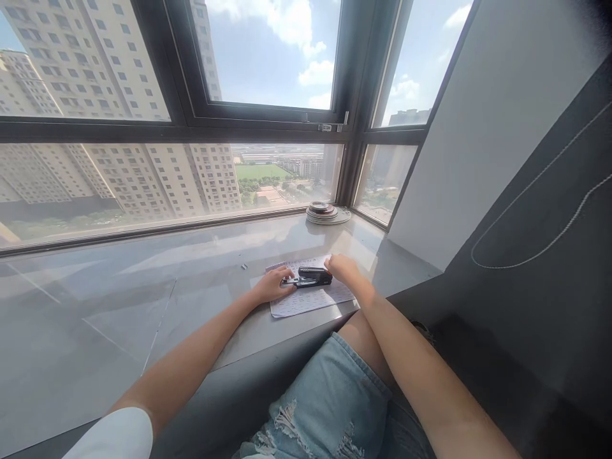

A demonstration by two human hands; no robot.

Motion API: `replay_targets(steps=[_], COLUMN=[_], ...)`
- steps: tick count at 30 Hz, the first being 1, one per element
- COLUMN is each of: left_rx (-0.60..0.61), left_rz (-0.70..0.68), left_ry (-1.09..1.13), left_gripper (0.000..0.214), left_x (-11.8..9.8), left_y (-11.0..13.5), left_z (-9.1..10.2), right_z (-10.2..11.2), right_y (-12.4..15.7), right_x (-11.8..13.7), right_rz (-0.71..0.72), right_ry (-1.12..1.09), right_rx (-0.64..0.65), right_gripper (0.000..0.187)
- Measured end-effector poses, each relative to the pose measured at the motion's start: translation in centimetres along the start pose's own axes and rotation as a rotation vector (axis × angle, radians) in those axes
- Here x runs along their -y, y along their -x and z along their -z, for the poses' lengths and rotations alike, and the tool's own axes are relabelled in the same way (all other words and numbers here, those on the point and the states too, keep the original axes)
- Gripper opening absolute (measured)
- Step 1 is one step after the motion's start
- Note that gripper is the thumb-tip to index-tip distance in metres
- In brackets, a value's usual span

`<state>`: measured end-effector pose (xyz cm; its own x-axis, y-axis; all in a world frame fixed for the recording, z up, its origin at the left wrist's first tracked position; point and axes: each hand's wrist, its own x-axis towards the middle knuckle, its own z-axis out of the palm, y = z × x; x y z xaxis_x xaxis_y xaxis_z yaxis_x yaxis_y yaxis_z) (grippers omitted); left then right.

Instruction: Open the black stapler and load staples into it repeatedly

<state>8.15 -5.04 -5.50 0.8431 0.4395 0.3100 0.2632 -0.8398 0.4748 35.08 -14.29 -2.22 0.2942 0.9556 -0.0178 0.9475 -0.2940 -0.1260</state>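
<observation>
A black stapler lies on printed sheets of paper on the windowsill. Its silver tray shows at the left end, beneath a raised-looking top arm. My left hand rests on the paper, its fingers curled around that left end. At the stapler's opposite end is my right hand, with fingers bent closed against the black body; its fingertips are partly hidden. To the left of the paper lies a small silvery piece, perhaps a strip of staples, too small to be sure.
Stacked round plates or coasters sit in the sill's far corner by the window frame. The pale sill drops off at its front edge, close to my knee. A beaded cord hangs at the right.
</observation>
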Motion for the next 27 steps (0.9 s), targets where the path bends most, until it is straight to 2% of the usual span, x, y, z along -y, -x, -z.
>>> replay_targets(steps=[3,7,10,13,16,19,23,27], left_rx=[0.001,-0.004,-0.012,-0.037,-0.06,-0.069,-0.085,-0.062], left_rz=[0.003,-0.004,-0.012,-0.017,-0.024,-0.028,-0.037,-0.08], left_ry=[-0.006,-0.015,0.004,0.043,0.058,0.079,0.095,0.084], left_gripper=[0.027,0.026,0.024,0.019,0.016,0.015,0.022,0.017], left_x=[-0.09,-0.21,-0.11,0.14,0.27,0.12,-0.22,-0.23], left_y=[0.02,0.06,0.04,-0.05,-0.16,-0.23,-0.23,-0.15], left_z=[0.06,0.16,0.11,-0.01,-0.05,0.05,0.3,0.41], right_z=[0.04,0.3,0.51,0.59,0.53,0.38,0.18,0.26], right_y=[0.11,0.36,0.68,0.92,0.92,0.74,0.52,0.59], right_x=[-0.11,-0.35,-0.4,-0.27,-0.24,-0.41,-0.61,-0.5], right_rz=[-0.02,0.0,0.18,0.403,0.538,0.608,0.651,0.645], right_ry=[-0.01,-0.114,-0.405,-0.603,-0.547,-0.439,-0.39,-0.342], right_rx=[-0.034,-0.109,-0.116,-0.072,-0.03,0.011,0.015,0.003], right_gripper=[0.038,0.054,0.06,0.05,0.041,0.04,0.033,0.029])
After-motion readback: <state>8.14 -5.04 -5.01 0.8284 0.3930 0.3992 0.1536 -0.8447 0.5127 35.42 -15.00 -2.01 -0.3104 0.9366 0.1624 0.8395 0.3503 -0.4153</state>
